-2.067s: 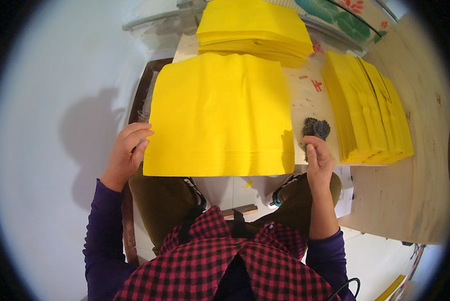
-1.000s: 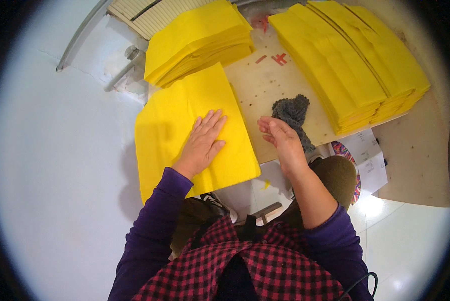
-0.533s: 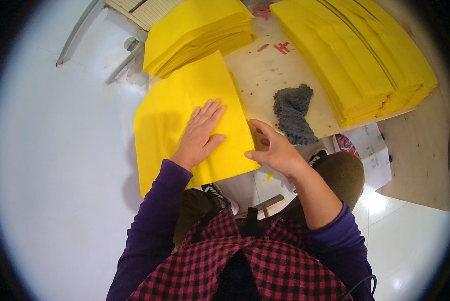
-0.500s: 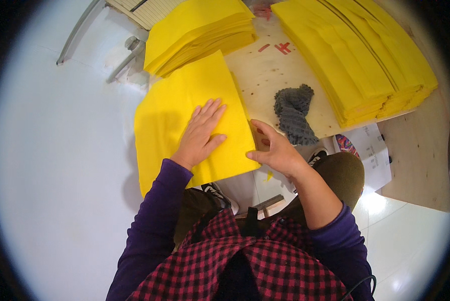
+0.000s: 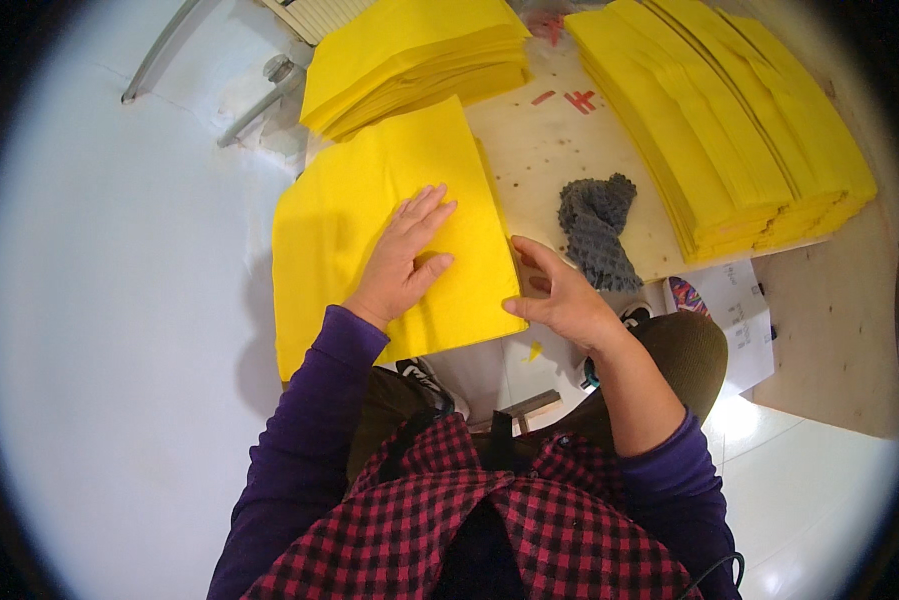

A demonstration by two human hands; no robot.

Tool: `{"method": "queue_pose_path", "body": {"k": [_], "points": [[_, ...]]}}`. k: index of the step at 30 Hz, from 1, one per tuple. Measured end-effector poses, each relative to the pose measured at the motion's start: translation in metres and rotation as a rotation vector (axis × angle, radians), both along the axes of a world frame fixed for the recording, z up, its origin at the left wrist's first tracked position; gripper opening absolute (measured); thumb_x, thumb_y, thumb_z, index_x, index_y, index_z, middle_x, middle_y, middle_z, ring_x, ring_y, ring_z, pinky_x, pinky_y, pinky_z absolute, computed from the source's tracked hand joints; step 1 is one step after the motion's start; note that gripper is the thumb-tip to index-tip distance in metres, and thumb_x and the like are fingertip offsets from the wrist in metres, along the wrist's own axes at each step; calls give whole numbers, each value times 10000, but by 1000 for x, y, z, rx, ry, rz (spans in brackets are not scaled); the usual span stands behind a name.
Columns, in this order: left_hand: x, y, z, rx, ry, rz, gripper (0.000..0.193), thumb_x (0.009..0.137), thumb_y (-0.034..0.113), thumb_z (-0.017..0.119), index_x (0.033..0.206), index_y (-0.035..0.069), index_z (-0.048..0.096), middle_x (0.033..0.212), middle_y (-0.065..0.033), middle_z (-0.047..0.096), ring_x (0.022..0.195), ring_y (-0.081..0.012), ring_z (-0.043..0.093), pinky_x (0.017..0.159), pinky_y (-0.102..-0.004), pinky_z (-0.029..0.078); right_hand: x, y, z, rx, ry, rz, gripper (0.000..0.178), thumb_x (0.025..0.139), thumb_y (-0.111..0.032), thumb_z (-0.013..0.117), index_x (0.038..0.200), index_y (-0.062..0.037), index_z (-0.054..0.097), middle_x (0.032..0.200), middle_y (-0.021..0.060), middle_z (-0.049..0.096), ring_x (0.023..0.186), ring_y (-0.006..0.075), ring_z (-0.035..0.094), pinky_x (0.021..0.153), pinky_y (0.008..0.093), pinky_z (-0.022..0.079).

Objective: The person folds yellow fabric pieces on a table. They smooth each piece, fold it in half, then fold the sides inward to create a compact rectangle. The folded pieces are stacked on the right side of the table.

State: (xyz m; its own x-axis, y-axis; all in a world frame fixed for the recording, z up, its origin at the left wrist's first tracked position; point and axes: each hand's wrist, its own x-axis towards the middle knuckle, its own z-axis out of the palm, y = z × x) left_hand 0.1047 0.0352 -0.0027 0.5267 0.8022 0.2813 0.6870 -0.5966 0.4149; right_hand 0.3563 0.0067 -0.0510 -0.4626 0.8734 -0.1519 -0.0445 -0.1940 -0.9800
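A stack of yellow felt-like fabric sheets (image 5: 369, 200) lies in front of me, overhanging the near side of a wooden board. My left hand (image 5: 401, 258) rests flat on the top sheet, its fingers stretched toward the far edge and the thumb spread. Along the stack's right edge, near the lower corner, is my right hand (image 5: 566, 300). Its thumb touches the edge by the corner and the index fingertip meets the edge farther up, with a gap between them. The other fingers of that hand are partly hidden.
A crumpled dark grey cloth (image 5: 599, 230) lies on the wooden board (image 5: 539, 150), which bears red marks. Another yellow stack (image 5: 419, 65) stands behind, and large yellow piles (image 5: 719, 130) fill the right side. A white wall (image 5: 129, 300) is at left. My knee (image 5: 679, 350) is below the board.
The whole view has shifted slightly, moving the board and piles a little to the right in the picture. Both hands keep nearly the same pose on the yellow stack.
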Motion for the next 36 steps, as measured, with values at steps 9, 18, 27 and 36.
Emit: {"method": "queue_pose_path", "body": {"k": [9, 18, 27, 36], "points": [[2, -17, 29, -11, 25, 16, 356, 909, 177, 594, 1241, 48, 600, 1374, -162, 522, 1319, -355, 441, 1103, -420, 341, 0, -1, -3, -21, 12, 0, 813, 780, -92, 764, 1467, -5, 339, 1423, 190, 435, 1366, 282, 369, 1133, 396, 280], [10, -30, 12, -147, -56, -54, 351, 890, 129, 614, 1222, 17, 595, 1363, -170, 526, 1333, -359, 427, 1129, -438, 313, 2, 0, -4, -21, 33, 27, 830, 776, -61, 753, 1477, -1, 312, 1444, 178, 418, 1366, 271, 368, 1139, 396, 272], [5, -29, 0, -170, -51, -84, 616, 836, 413, 678, 1305, 35, 552, 1415, -173, 484, 1378, -365, 374, 1155, -478, 256, 4, 1, -12, -19, 86, 79, 855, 756, -51, 731, 1483, 9, 285, 1464, 170, 402, 1363, 255, 377, 1141, 361, 275], [6, -30, -1, -133, -32, -82, 710, 774, 436, 734, 1322, 36, 525, 1416, -185, 473, 1365, -378, 386, 1146, -490, 268, 3, 4, -3, -89, 92, 80, 849, 749, -31, 717, 1480, 9, 287, 1477, 171, 394, 1392, 255, 343, 1153, 390, 251]]}}
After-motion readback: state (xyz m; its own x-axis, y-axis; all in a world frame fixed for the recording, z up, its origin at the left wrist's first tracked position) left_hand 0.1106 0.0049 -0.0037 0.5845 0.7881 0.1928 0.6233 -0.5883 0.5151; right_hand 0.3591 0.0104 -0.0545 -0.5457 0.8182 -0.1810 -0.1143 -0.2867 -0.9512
